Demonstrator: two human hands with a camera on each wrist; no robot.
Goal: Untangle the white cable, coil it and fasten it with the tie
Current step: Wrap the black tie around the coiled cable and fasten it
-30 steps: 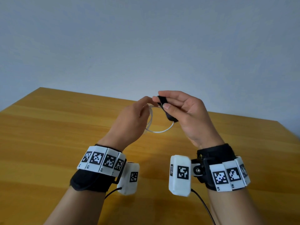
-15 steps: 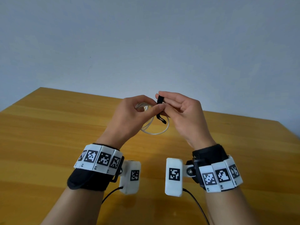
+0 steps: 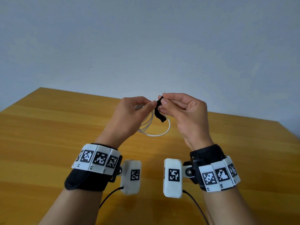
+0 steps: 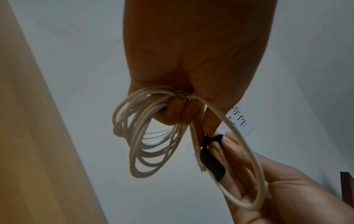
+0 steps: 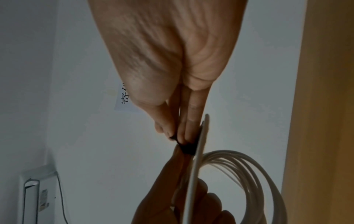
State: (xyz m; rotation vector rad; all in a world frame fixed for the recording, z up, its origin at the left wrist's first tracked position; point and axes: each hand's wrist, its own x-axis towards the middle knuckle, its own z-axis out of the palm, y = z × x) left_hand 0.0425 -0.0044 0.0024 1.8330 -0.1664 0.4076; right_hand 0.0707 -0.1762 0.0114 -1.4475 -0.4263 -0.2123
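Both hands are raised above the wooden table (image 3: pixel 48 143). My left hand (image 3: pixel 129 116) grips the coiled white cable (image 3: pixel 155 133) (image 4: pixel 145 136) (image 5: pixel 249 174), its fingers curled round the bundled loops. One wider loop hangs out toward the right hand. My right hand (image 3: pixel 181 111) pinches the top end of the black tie (image 3: pixel 159 111) (image 4: pixel 210 162) (image 5: pixel 188 148) between thumb and fingertips. The tie's free end dangles in front of the coil. The left thumb tip touches the tie beside the right fingertips.
A plain pale wall (image 3: pixel 146 46) stands behind the table's far edge. Wrist cameras with black leads hang under both wrists (image 3: pixel 172 176). In the right wrist view a white wall fitting (image 5: pixel 32 189) and a printed paper label (image 5: pixel 124 98) show on the wall.
Both hands have risen slightly. The right hand has drawn the tie's upper end up and out of the left fingers, so more of the strip hangs free. The coil has dropped lower.
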